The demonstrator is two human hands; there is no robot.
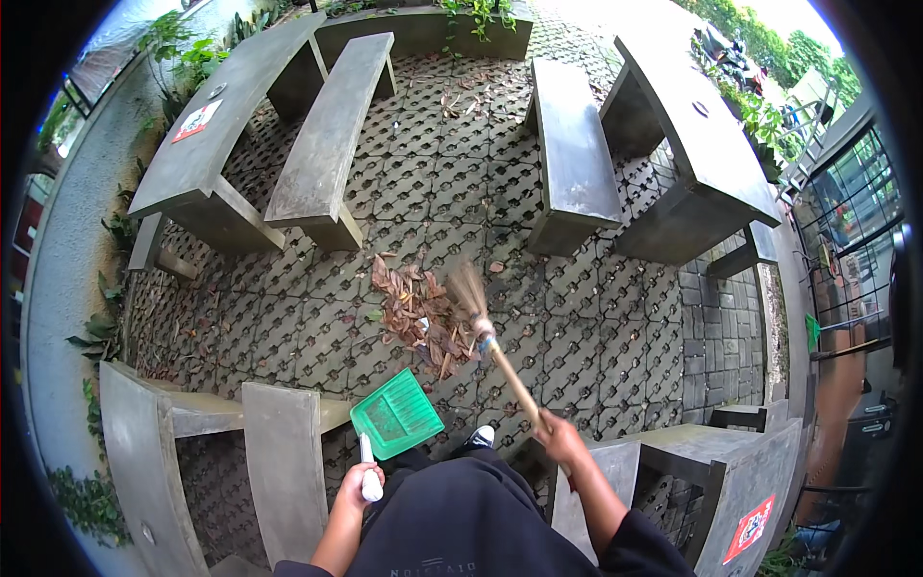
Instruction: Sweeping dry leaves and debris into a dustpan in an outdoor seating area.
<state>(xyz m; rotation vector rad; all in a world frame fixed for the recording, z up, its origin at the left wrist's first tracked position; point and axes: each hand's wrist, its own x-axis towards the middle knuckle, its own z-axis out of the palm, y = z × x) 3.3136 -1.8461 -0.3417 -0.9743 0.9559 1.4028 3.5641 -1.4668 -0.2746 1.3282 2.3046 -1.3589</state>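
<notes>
My left hand point(353, 486) is closed around the white handle of a green plastic dustpan point(397, 416), whose ribbed pan looks bare inside. In my right hand point(561, 438) is the wooden stick of a broom point(515, 373). The broom's stiff bristles, slightly blurred, touch or hover at the right edge of a heap of dry brown leaves point(418, 310); which of the two I cannot tell. A small white scrap lies among the leaves. The dustpan is on the near side of the heap, apart from it.
Perforated concrete pavers point(433, 195) cover the ground. Concrete benches point(335, 137) point(573, 144) and tables point(238, 108) point(699, 122) flank both sides ahead. More benches point(285, 461) point(602, 483) stand close at my left and right. Scattered leaves point(465, 104) lie farther off; a wall point(79, 238) runs along the left.
</notes>
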